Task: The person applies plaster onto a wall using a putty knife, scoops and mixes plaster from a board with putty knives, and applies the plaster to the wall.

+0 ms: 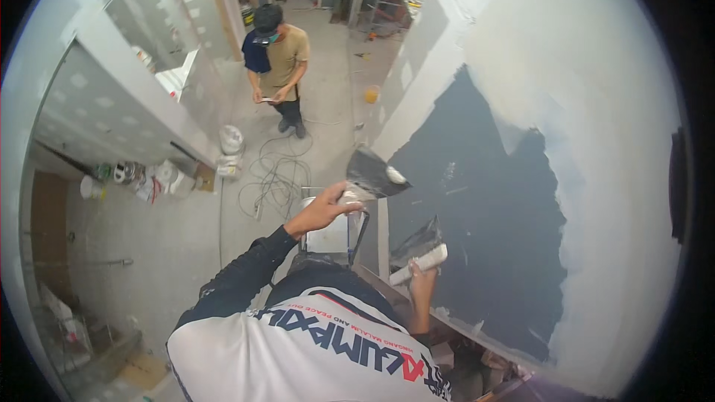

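My left hand (325, 210) is closed round the handle of a broad putty knife (366, 171), held out ahead of my body. A dab of white putty (396, 176) sits near one corner of its dark blade. Lower and to the right, my right hand (423, 284) grips a second putty knife (418, 244). A thick strip of white putty (432, 257) lies along that blade. Beside both tools rises a wall with a bare dark grey patch (484, 216), ringed by smooth pale plaster (603, 201). The right knife's blade looks close to the wall; I cannot tell whether it touches.
Below my left hand is a pale platform or container top (328, 237). Coiled cables (275, 179) lie on the floor ahead. A person (283, 59) stands beyond them, looking at something in their hands. Tubs and bags (156, 179) line the left wall; a yellow bucket (372, 94) stands farther off.
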Available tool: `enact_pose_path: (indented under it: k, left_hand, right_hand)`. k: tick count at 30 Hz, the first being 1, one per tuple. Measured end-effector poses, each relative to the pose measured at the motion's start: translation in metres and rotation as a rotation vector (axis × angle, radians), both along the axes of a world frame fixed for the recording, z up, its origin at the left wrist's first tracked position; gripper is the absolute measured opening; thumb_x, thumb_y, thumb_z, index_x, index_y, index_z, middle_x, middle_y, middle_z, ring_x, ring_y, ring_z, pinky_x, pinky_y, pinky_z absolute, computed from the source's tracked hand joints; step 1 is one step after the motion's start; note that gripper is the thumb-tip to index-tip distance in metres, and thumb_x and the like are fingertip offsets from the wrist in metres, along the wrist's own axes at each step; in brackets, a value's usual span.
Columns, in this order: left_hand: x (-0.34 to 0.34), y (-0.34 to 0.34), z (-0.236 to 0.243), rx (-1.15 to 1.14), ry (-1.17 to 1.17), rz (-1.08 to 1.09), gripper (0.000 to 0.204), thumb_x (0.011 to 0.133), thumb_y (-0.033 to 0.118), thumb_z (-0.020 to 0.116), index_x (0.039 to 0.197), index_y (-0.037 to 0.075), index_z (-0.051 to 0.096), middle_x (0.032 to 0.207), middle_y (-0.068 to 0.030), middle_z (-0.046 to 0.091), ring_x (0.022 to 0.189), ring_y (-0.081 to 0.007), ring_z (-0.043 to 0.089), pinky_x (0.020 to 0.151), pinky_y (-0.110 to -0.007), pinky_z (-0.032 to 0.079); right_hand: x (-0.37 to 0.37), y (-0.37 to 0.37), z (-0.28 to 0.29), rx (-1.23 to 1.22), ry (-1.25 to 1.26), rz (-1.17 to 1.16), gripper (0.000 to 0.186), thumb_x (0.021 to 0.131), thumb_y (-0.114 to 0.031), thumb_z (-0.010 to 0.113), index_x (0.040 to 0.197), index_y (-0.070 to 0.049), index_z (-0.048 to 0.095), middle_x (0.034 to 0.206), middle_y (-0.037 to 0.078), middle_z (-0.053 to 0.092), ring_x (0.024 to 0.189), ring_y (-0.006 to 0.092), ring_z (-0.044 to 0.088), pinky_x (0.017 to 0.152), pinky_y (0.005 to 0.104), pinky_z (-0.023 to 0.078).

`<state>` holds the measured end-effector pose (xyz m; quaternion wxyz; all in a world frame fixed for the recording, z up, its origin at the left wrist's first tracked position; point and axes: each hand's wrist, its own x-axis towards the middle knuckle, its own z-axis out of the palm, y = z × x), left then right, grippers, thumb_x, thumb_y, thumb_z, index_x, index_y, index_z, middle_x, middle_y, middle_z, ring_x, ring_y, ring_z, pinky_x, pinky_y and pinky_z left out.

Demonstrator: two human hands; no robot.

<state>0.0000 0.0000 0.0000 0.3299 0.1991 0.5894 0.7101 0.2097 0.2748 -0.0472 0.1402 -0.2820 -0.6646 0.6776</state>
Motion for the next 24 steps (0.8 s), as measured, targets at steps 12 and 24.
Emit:
enact_pose_path:
  k: [12, 24]
  left_hand:
    - [0.004, -0.074, -0.223, -0.446, 0.225, 0.699, 0.037, 0.094, 0.024, 0.068, 0.118, -0.003, 0.061, 0.108, -0.0108, 0.07, 0.1, -0.0227, 0.064, 0.091, -0.034, 0.048]
    - [0.021, -0.044, -0.239, -0.58, 0.286, 0.856, 0.043, 0.088, 0.025, 0.073, 0.12, -0.001, 0.058, 0.105, -0.0222, 0.067, 0.102, -0.0416, 0.062, 0.088, -0.042, 0.048]
  right_hand:
    - [-0.27, -0.069, -0.168, 0.924, 0.129, 0.487, 0.058, 0.092, -0.011, 0.06, 0.148, -0.014, 0.046, 0.124, 0.021, 0.058, 0.118, 0.0363, 0.053, 0.108, 0.0448, 0.032]
    - [-0.261, -0.092, -0.177, 1.047, -0.107, 0.722, 0.057, 0.091, -0.015, 0.066, 0.146, -0.014, 0.049, 0.116, 0.016, 0.058, 0.111, 0.0366, 0.053, 0.101, 0.0479, 0.037]
